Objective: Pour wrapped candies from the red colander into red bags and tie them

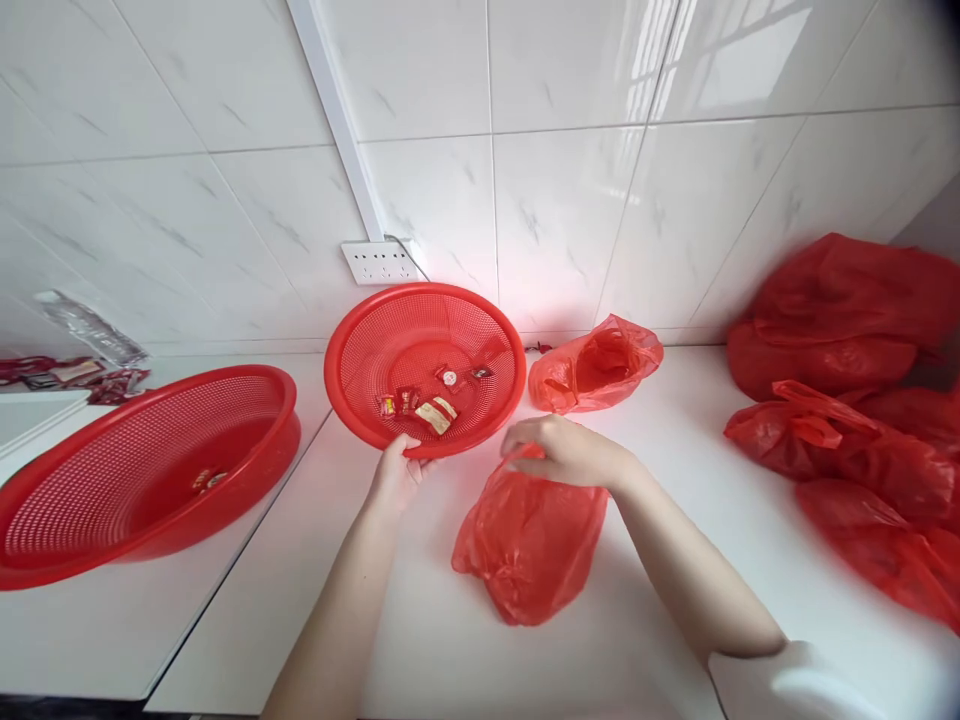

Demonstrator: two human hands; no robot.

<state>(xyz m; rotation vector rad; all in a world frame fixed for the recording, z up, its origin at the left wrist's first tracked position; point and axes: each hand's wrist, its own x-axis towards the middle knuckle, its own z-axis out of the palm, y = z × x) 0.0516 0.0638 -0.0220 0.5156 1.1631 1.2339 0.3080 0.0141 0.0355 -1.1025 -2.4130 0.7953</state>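
My left hand (401,472) is closed on the near rim of a round red plastic basket (424,448), thumb over the edge. Several small wrapped snacks, among them a cream-coloured packet (436,415), lie at the bottom of this basket, which leans toward me. Just right of it, my right hand (555,450) is bent over the top of a red plastic bag (529,550). Red film shows between its thumb and fingers, which are slightly blurred. The bag bulges on the white table, and its contents cannot be made out.
Behind my right hand lies another red bag (596,365) with its mouth open. A larger red basket (255,400) stands left, holding a few small pieces. Red-wrapped packets (71,375) lie at far left. Several red bags (847,430) are heaped right. A wall socket (380,262) is behind.
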